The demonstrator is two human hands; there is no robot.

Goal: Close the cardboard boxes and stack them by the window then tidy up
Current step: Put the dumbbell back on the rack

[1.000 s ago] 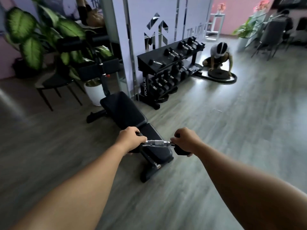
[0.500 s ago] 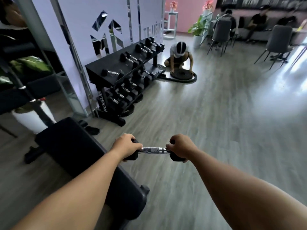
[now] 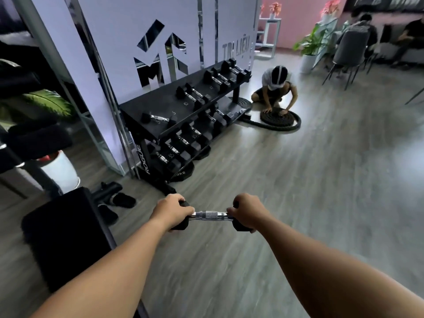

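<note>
Step in hand: judged as the tidy-up part of the task, carrying a dumbbell (image 3: 211,215) toward the dumbbell rack (image 3: 183,125) at centre frame.
Left hand (image 3: 172,212): curled over the dumbbell's left head, at lower centre of the frame, knuckles up.
Right hand (image 3: 248,211): curled over the right head in the same way; the handle between the two hands is bare.
Doing it well: keep the bar level and both wrists straight; a hold on the heads rather than the handle looks less secure, so lower it gently onto the shelf rather than dropping it.
Likely slot: the top shelf, left of centre, holds one small dumbbell (image 3: 158,118) with bare space beside it; whether that is this one's place I cannot tell.
Obstacles: a black bench (image 3: 66,235) at lower left and slippers (image 3: 121,199) on the floor before the rack.
Dumbbell's look: knurled chrome handle, dark angular heads, small; its weight marking is hidden.
Cardboard boxes: none in view.
Others: a person (image 3: 276,88) crouches over a coiled rope (image 3: 278,117) right of the rack, well apart.
</note>
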